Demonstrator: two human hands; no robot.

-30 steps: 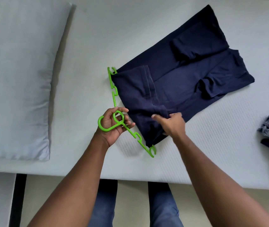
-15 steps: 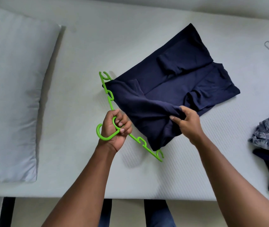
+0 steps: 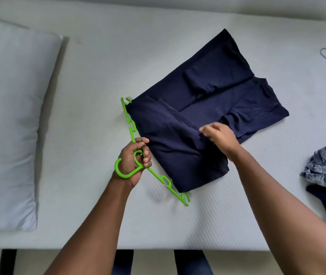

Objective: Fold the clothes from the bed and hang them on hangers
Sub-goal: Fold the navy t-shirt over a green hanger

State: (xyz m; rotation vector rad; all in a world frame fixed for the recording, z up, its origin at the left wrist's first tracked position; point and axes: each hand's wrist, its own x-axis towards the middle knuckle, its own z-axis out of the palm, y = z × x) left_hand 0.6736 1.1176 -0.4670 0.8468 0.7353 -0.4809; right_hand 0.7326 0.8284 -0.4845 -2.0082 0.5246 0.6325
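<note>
On the bed [image 3: 108,56] the navy shirt [image 3: 213,96] lies with its near end folded over the green hanger [image 3: 130,129]. The left grip [image 3: 136,158] clenches the hanger's hook. It should steady the hanger while the right grip [image 3: 220,137], pinching the flap, draws it flat. A second ago the right grip sat nearer the hanger.
</note>
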